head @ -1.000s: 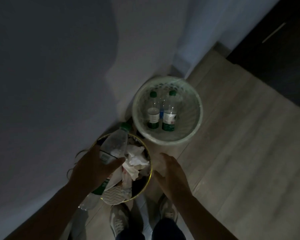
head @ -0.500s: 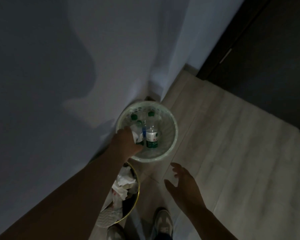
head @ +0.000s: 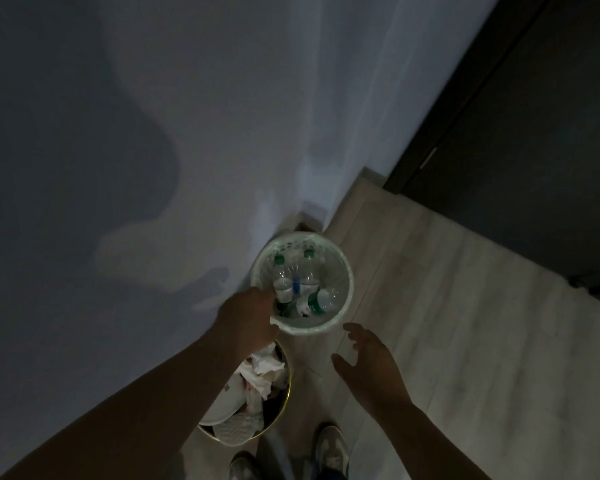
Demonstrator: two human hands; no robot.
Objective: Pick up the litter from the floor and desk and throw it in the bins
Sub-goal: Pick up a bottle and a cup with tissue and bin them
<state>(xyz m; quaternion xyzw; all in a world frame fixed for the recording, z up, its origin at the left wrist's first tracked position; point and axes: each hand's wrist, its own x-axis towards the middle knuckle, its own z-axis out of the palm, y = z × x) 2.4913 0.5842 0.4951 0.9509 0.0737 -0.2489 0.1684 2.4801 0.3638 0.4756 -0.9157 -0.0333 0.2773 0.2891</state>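
Observation:
A white mesh bin [head: 349, 271] stands on the floor by the wall corner. It holds three clear plastic bottles with green caps: two upright [head: 284, 284] and one lying tilted [head: 321, 299]. My left hand [head: 246, 318] hovers over the bin's near-left rim with its fingers pointing down and nothing in them. My right hand [head: 366, 356] hangs above the floor just right of the bins, fingers spread and holding nothing. Nearer to me, a gold-rimmed bin [head: 287, 401] is full of crumpled white paper [head: 262, 370]; my left forearm covers its left side.
A pale wall fills the left and top. Light wooden floor [head: 465, 341] stretches to the right. A dark door [head: 534, 150] stands at the upper right. My shoes [head: 331, 445] show at the bottom edge, close to the gold-rimmed bin.
My left hand carried a bottle from above the paper bin to the white bin and let it go; the bottle now lies inside. My right hand stayed spread.

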